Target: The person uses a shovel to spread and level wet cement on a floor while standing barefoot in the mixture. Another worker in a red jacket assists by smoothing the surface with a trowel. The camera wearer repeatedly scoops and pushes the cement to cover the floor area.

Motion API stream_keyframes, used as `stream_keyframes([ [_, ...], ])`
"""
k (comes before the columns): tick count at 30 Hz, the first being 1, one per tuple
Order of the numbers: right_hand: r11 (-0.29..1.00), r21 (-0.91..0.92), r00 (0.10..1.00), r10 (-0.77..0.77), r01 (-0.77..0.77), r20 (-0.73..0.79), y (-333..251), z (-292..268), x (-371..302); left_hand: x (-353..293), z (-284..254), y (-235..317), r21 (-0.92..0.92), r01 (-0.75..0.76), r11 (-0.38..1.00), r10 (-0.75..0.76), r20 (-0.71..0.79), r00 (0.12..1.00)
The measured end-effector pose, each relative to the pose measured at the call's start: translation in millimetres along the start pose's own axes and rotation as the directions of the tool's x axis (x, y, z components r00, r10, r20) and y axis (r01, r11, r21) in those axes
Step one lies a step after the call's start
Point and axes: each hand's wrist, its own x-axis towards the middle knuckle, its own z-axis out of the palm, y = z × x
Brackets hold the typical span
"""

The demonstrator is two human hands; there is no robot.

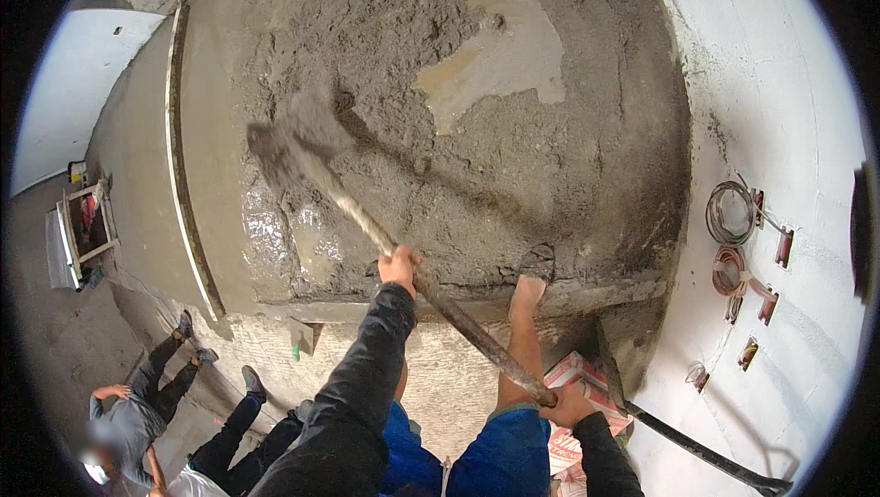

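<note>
Fingers of the left hand (399, 268) curl fully around the middle of a long, round, grey-brown handle (477, 336), with no gap showing. Down and to the right of them, the fingers of the right hand (570, 405) bend around the handle's near end. From the left fingers the handle slants up and leftward to a dark tool head (273, 156), too blurred for its shape to be told; whether it touches the broad bed of rough, wet grey mortar (587, 176) beneath cannot be told either.

Up and right of the left fingers, a shallow, murky grey-brown pool (513, 57) lies on the mortar. Well to their left runs a long, straight, pale-edged strip (188, 190). Below and left of them, a flat grey trowel with a green grip (302, 336) lies by the bed's edge. To their right, a bare foot (528, 295) meets the mortar. Just beside the right fingers is a red-and-white printed package (570, 370); farther right slants a slim black shaft (697, 442).
</note>
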Motion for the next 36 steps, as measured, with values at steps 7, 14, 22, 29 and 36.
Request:
stream_keyframes([
  [7, 0.989, 0.044, 0.985, 0.134, -0.139, 0.105, 45, 6, -25, 3, 22, -92, 0.157, 0.203, 0.966, -0.206, 0.004, 0.978],
  [14, 0.900, 0.304, 0.945, 0.260, -0.312, 0.200, 97, 13, -56, -49, 70, -114, 0.146, 0.040, 0.988, -0.056, 0.108, 0.993],
  [22, 0.783, 0.509, 0.934, 0.284, -0.357, 0.217, 118, 29, -93, -76, 85, -133, 0.303, -0.198, 0.932, 0.121, 0.256, 0.959],
  [29, 0.904, -0.056, 0.904, 0.418, -0.424, -0.089, 180, 111, -200, -202, 62, -138, 0.045, 0.236, 0.971, -0.231, 0.441, 0.867],
  [36, 0.756, 0.151, 0.716, 0.653, -0.637, -0.246, 185, 210, -363, -291, 43, -320, 0.409, 0.263, 0.874, -0.479, 0.636, 0.605],
])
